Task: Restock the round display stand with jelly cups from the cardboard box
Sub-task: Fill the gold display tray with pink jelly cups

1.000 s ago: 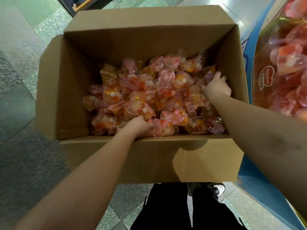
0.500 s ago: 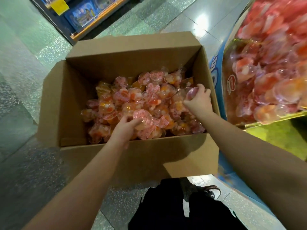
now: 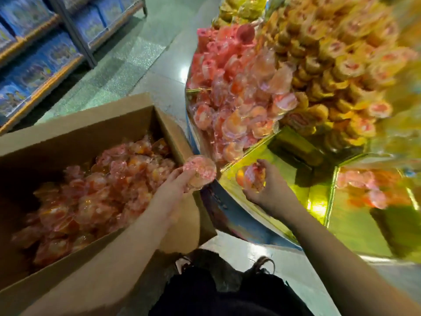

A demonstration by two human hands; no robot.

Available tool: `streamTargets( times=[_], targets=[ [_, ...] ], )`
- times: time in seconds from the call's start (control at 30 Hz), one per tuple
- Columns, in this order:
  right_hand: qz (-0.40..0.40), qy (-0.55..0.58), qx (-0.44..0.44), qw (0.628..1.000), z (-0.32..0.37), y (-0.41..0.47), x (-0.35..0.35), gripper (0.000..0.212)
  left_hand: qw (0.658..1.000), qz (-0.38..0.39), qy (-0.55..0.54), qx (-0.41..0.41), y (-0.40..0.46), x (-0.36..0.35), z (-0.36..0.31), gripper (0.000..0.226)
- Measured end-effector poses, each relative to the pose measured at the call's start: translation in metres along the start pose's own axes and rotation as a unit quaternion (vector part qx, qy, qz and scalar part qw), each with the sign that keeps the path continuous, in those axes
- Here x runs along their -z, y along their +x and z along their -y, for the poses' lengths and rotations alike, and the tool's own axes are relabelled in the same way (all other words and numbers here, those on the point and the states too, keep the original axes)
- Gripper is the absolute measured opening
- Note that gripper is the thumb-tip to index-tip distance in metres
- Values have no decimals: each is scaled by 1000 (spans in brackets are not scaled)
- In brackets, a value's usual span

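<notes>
The cardboard box (image 3: 75, 142) sits open at lower left, its right wall close against the blue rim of the round display stand (image 3: 230, 210), with only a narrow wedge of floor (image 3: 141, 65) between them farther back. Beyond the box the floor runs open toward a shelf unit (image 3: 45, 53) of blue packs at upper left. The stand's yellow compartment (image 3: 296, 179) in front of the right hand has bare room, bounded by mirrored dividers and heaps of cups behind and to its right.

The left hand (image 3: 175, 188) grips one jelly cup (image 3: 200, 171) above the box's right edge, foil lid facing up. The right hand (image 3: 268, 185) curls around several jelly cups (image 3: 251, 176) just over the stand's rim, inside the yellow compartment. The hands are near each other but apart. More loose cups (image 3: 98, 192) fill the box below the left forearm
</notes>
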State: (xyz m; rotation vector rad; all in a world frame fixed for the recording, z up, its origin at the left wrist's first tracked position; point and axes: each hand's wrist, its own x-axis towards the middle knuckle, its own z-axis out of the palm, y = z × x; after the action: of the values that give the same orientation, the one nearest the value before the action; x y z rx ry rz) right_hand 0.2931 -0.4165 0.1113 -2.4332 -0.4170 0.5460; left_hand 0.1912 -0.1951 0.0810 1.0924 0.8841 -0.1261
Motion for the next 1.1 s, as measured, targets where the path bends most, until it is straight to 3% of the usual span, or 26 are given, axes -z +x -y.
streamTargets(
  times=[0.2, 0.33, 0.47, 0.7, 0.87, 1.1],
  targets=[
    [-51, 17, -9, 999, -90, -39, 84, 80, 991, 120, -36, 37, -3, -138, 10, 29],
    [-59, 21, -26, 998, -166, -62, 135, 84, 985, 164, -40, 42, -7, -228, 38, 43],
    [-51, 5, -48, 998, -249, -77, 177, 90, 986, 155, -24, 62, -11, -313, 79, 50],
    [-37, -40, -93, 994, -370, -75, 217, 92, 981, 150, 23, 121, -13, -429, 138, 21],
    [-10, -123, -101, 987, -416, -46, 218, 89, 986, 81, 55, 139, 20, -474, 179, 20],
    [41, -146, -96, 984, -456, 2, 199, 84, 986, -8, 57, 157, 81, -497, 221, 27]
  ],
)
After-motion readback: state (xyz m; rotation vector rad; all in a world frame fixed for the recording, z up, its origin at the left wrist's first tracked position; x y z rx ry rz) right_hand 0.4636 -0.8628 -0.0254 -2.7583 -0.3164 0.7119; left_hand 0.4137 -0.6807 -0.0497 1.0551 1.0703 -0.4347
